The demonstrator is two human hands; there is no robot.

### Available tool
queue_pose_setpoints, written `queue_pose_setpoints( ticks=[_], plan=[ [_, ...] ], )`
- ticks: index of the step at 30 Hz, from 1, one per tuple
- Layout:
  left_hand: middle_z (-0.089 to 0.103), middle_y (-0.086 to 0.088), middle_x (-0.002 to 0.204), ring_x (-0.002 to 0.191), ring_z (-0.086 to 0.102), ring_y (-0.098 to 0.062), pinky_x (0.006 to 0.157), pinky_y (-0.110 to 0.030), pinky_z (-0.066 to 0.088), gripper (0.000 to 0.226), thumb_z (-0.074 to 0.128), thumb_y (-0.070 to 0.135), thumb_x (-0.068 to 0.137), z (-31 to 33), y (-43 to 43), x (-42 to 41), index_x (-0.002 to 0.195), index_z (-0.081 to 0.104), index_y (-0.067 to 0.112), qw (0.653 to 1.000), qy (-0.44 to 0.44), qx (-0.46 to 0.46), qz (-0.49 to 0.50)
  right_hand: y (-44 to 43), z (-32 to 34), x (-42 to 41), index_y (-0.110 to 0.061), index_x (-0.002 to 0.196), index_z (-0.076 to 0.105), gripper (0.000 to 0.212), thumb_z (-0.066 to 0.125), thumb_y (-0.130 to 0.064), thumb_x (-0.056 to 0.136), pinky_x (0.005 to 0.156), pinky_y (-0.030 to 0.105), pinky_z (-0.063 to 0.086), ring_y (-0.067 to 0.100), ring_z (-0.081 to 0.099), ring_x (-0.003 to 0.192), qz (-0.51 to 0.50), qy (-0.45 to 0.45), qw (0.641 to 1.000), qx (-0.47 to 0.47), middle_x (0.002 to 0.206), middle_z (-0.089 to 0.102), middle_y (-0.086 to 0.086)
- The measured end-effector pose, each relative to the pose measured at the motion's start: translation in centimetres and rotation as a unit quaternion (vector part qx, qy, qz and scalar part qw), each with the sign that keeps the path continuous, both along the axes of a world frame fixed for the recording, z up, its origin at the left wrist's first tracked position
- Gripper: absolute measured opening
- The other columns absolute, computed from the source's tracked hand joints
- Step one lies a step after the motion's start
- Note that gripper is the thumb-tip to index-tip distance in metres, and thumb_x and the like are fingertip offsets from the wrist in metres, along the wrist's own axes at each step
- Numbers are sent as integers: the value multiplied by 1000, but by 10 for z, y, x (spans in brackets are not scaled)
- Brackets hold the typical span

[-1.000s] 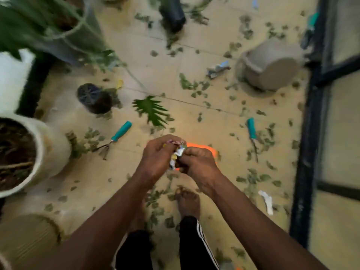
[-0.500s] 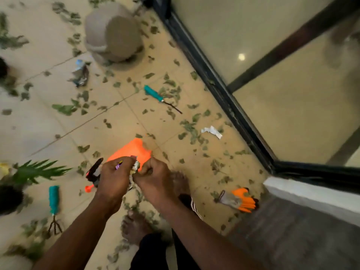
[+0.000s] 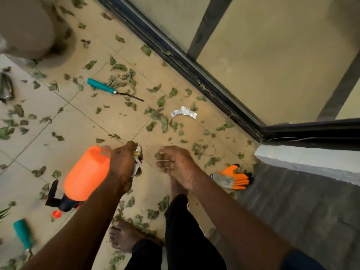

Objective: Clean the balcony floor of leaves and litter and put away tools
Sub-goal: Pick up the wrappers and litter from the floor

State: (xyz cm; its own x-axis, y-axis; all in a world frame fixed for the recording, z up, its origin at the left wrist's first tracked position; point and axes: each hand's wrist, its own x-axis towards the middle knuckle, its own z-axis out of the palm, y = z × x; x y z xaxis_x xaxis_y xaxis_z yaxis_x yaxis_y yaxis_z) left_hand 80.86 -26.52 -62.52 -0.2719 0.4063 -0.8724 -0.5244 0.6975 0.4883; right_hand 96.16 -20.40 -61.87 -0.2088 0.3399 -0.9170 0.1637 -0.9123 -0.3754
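It was a home balcony: a tiled floor [image 3: 101, 121] strewn with leaves [image 3: 159, 117], a pot [image 3: 25, 30], garden tools [image 3: 103, 87], and a sliding door track [image 3: 194, 75].

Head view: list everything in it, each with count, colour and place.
leaves: many, green, scattered over the floor
hand tools: two, teal handles, upper left and lower left
spray bottle: one, orange, lying beside left hand
paper scrap: one, white, near door frame
gloves: count unclear, orange-grey, right, by the step
pot: one, grey, top left
litter: one wad, whitish, in left hand
left hand: one, grips the litter
right hand: one, empty, fingers loosely curled
feet: two, bare, bottom centre
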Motion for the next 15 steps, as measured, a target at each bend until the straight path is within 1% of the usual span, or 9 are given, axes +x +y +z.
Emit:
queue_pose_setpoints(
  ticks=[1,3,4,6,7,9,11,13,15],
  plan=[
    [30,-12,68,41,17,-18,44,-18,17,42,46,27,99,-7,6,-3,59,41,17,1000,11,-11,14,13,-19,8,-14,94,69,5,74,-17,93,64,28,53,17,68,67,6,-69,997,25,78,73,3],
    [32,-12,68,43,19,-18,46,-20,16,36,50,35,93,-28,18,-7,61,43,18,998,25,-36,41,42,-65,21,-19,85,70,10,79,-17,88,61,27,54,17,67,65,52,-210,972,86,76,72,2],
    [33,-11,66,42,20,-17,45,-19,17,36,50,34,94,-40,24,-9,62,44,18,998,31,-42,46,59,-87,27,-21,82,70,11,80,-19,85,65,30,57,20,68,68,94,-258,955,116,77,72,1],
    [35,-8,58,37,22,-15,42,-16,18,38,48,24,99,-62,37,-11,62,45,16,998,45,-43,28,95,-123,36,-24,91,69,14,80,-22,83,72,31,55,22,68,79,223,-317,904,179,86,71,-1],
    [35,-6,55,36,23,-14,41,-16,19,39,47,19,100,-71,45,-11,61,45,15,997,56,-43,10,113,-139,38,-26,101,68,21,78,-22,83,74,29,53,23,67,84,281,-332,874,215,93,70,0],
    [36,-4,51,36,25,-13,39,-16,20,42,46,14,99,-89,59,-13,57,45,15,996,71,-42,-17,147,-166,34,-27,120,64,36,76,-20,87,81,31,50,26,67,96,366,-343,813,297,114,65,4],
    [40,-4,52,38,27,-14,40,-18,21,45,48,17,102,-106,70,-16,58,48,16,995,86,-48,-29,174,-185,22,-27,133,59,45,74,-19,91,86,34,49,30,65,103,419,-345,757,365,131,51,6],
    [42,-4,54,37,29,-13,40,-18,21,45,48,22,106,-123,80,-19,61,52,17,994,90,-57,-16,191,-203,10,-28,137,55,49,73,-16,93,86,35,50,29,63,104,482,-332,712,387,136,42,7],
    [44,-6,59,38,30,-12,41,-18,22,42,48,25,107,-137,90,-20,66,55,16,994,92,-65,2,198,-218,9,-25,130,56,41,70,-10,94,82,36,49,30,61,101,549,-317,673,381,134,40,9]
  ],
)
